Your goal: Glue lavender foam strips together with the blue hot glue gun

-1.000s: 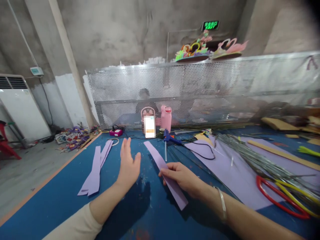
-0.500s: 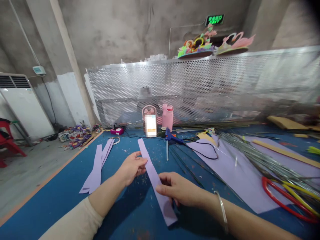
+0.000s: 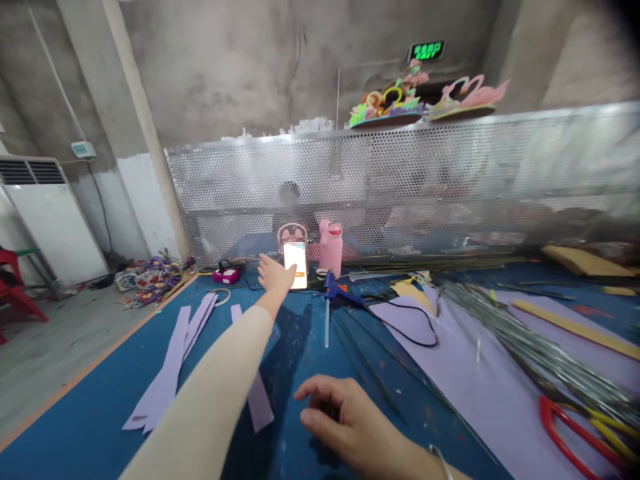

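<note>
My left hand (image 3: 275, 275) is stretched far forward, fingers spread, with its thumb at the lit screen of a phone (image 3: 296, 256). I cannot tell whether the thumb touches the glass. The phone leans upright against a pink handled holder or bag (image 3: 291, 231). Above the blue table, my right hand (image 3: 345, 415) hovers with curled fingers apart and nothing between them. A light purple strip (image 3: 260, 404) lies on the table, its middle hidden under my left forearm. Farther left, several more purple strips (image 3: 167, 379) overlap one another.
A blue glue gun (image 3: 340, 292) and pink bottle (image 3: 331, 249) stand near the phone. Rightward are purple sheets (image 3: 415, 340), a bundle of wires (image 3: 520, 340) and red-handled scissors (image 3: 560, 427). A tape roll (image 3: 223, 297) and magenta box (image 3: 227, 275) sit back left. Perforated metal panel (image 3: 240, 180) behind.
Both hands have let go of the purple strip, which now lies farther left on the table. My left hand has reached forward to the phone; my right has moved down slightly.
</note>
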